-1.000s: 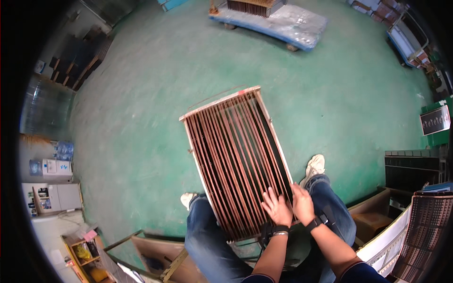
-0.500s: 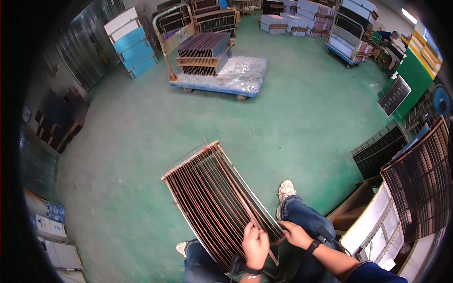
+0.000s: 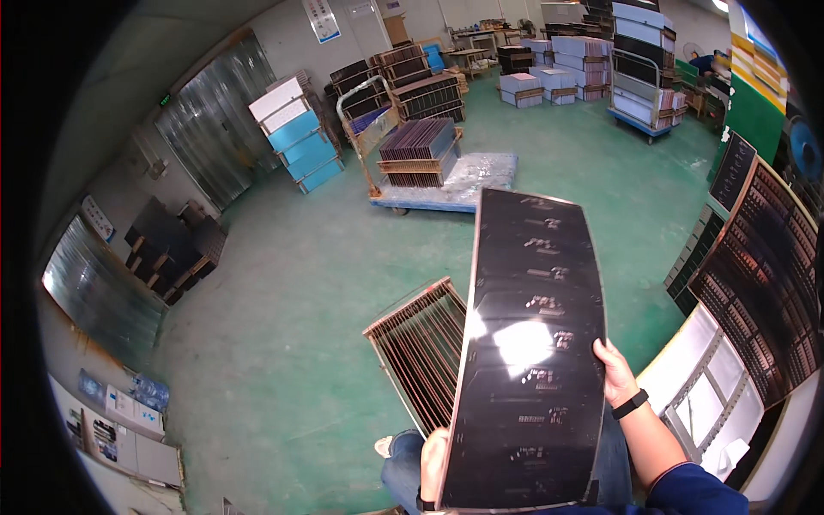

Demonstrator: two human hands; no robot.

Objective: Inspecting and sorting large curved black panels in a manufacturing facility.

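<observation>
A long black circuit board panel (image 3: 515,403) with rows of small pale markings stands tilted in front of me, its broad face toward me and a bright glare at its middle. My left hand (image 3: 435,459) grips its lower left edge, partly hidden behind it. On the right edge, my right hand (image 3: 614,371) is closed with the thumb at the front and the other fingers behind. Just left of the panel, a slotted rack (image 3: 406,339) holds several thin boards on edge. The panel hides the rack's right side.
A blue-edged trolley (image 3: 493,176) carrying another rack of boards stands ahead. At my right are a curved dark board (image 3: 764,283) and a white frame (image 3: 708,386). Stacked blue boxes (image 3: 305,150) stand far left; a loaded cart (image 3: 639,107) is far right.
The panel, edge-on in the rack before, is out of it and turned face toward me. Both hands have moved to its opposite long edges. My view has tilted up and shifted left.
</observation>
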